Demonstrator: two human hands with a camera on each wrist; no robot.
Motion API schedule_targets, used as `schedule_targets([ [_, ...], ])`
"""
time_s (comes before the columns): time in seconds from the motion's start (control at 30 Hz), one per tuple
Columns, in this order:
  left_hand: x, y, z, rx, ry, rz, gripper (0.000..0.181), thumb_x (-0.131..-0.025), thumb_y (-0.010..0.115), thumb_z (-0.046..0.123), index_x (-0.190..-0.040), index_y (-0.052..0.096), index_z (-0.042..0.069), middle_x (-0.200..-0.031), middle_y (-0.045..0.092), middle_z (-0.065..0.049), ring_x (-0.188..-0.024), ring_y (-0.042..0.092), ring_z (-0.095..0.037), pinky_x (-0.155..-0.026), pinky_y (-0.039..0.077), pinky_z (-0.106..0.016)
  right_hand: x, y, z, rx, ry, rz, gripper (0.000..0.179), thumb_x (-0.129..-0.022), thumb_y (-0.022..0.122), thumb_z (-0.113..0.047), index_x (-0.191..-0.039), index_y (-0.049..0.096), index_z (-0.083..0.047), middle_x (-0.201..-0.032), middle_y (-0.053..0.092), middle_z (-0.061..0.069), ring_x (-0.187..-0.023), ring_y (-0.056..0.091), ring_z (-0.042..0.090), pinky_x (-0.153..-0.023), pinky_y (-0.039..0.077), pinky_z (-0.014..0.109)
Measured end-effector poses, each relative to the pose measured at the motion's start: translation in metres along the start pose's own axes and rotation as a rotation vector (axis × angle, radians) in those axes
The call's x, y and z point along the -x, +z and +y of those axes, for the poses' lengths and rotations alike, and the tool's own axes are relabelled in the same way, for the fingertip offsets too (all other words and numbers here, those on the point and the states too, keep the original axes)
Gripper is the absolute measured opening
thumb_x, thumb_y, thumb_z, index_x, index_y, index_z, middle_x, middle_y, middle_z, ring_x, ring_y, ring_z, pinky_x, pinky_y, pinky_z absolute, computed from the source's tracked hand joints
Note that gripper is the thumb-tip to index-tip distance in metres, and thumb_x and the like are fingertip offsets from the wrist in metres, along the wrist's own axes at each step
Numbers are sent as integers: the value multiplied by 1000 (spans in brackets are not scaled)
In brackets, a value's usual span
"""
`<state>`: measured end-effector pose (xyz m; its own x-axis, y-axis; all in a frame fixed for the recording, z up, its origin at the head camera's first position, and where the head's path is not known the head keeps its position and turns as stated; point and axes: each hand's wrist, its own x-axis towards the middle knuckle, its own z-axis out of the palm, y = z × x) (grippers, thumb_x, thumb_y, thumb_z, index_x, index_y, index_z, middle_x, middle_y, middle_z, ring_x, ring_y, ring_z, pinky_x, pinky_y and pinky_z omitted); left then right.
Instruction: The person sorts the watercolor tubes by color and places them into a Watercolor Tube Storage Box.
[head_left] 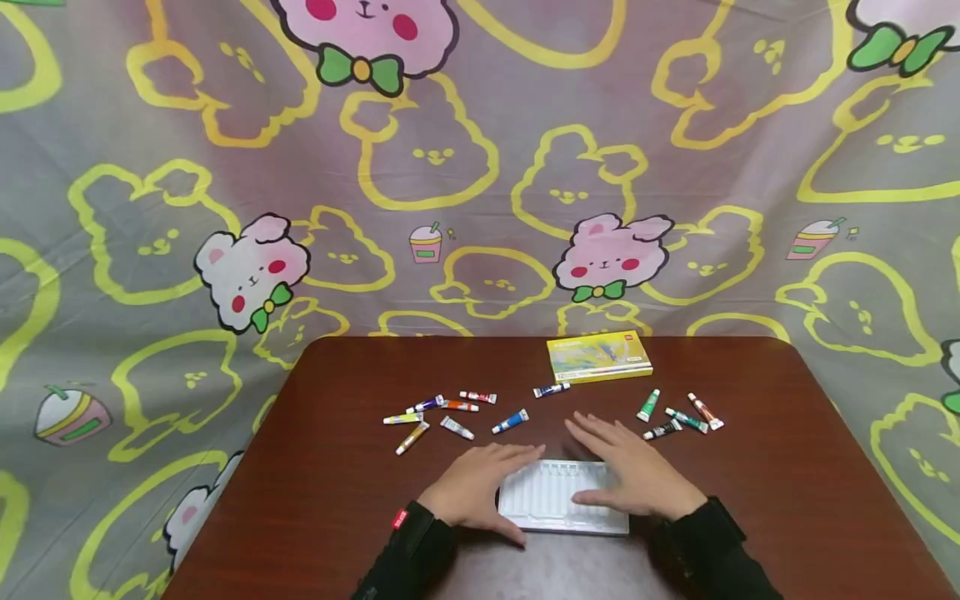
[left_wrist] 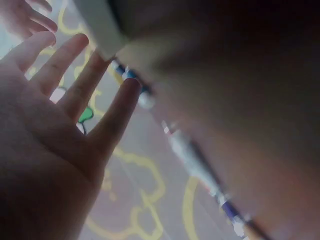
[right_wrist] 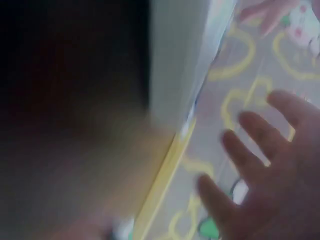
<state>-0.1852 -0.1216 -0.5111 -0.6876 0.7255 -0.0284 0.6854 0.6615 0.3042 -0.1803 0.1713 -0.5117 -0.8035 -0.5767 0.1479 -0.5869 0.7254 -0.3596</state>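
Observation:
A white plastic tray (head_left: pixel 551 500) with long grooves lies near the front of the table. My left hand (head_left: pixel 480 487) is at its left side, fingers extended and thumb spread. Over the tray's right end, my right hand (head_left: pixel 641 471) spreads its fingers and partly hides that end. Neither hand is seen to grip anything; whether they touch the tray I cannot tell. In the left wrist view the fingers of the left hand (left_wrist: pixel 65 110) are spread near the tray's pale edge (left_wrist: pixel 100 27). The right wrist view has the right hand (right_wrist: pixel 265 155) spread beside the tray (right_wrist: pixel 177 60).
Small paint tubes lie beyond the tray: a blue tube (head_left: pixel 511 422) and several others to the left, a dark blue tube (head_left: pixel 552 390) behind, a green tube (head_left: pixel 648 405) and several others to the right. A yellow box (head_left: pixel 600 357) sits at the table's (head_left: pixel 315 500) back edge, before a patterned cloth.

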Motion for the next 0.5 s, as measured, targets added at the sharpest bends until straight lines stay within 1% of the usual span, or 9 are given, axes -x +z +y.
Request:
schedule_targets([
  [0.1, 0, 5, 4, -28, -8, -25, 112, -64, 74, 73, -156, 22, 35, -153, 42, 6, -135, 39, -17, -104, 43, -54, 4, 6, -10, -82, 2, -147, 112, -65, 71, -75, -156, 28, -25, -160, 32, 5, -142, 29, 28, -110, 33, 64],
  [0.17, 0, 5, 4, -25, -30, -31, 109, -66, 76, 69, -156, 22, 36, -153, 42, 7, -135, 38, -16, -104, 44, -53, 5, 8, -14, -89, 9, -201, 116, -61, 75, -74, -155, 27, -28, -158, 35, 4, -141, 31, 29, -107, 36, 64],
  [0.23, 0, 4, 3, -21, -50, -29, 107, -68, 76, 67, -155, 23, 36, -153, 42, 7, -136, 38, -16, -104, 44, -53, 5, 10, -15, -60, 12, -210, 115, -59, 77, -72, -154, 30, -28, -155, 39, 5, -138, 35, 29, -104, 41, 62],
  [0.37, 1, 4, 1, -2, -74, -35, 106, -69, 76, 65, -156, 24, 34, -154, 40, 7, -137, 36, -16, -104, 44, -53, 3, 12, -11, 1, 36, -162, 106, -61, 81, -65, -149, 42, -22, -145, 50, 5, -128, 46, 26, -99, 48, 54],
  [0.5, 2, 2, -4, 31, -77, -29, 103, -72, 72, 68, -156, 24, 33, -156, 39, 6, -139, 35, -19, -103, 44, -55, 1, 14, -9, 1, 56, -147, 102, -63, 81, -64, -147, 45, -19, -140, 53, 3, -122, 50, 23, -95, 51, 50],
])
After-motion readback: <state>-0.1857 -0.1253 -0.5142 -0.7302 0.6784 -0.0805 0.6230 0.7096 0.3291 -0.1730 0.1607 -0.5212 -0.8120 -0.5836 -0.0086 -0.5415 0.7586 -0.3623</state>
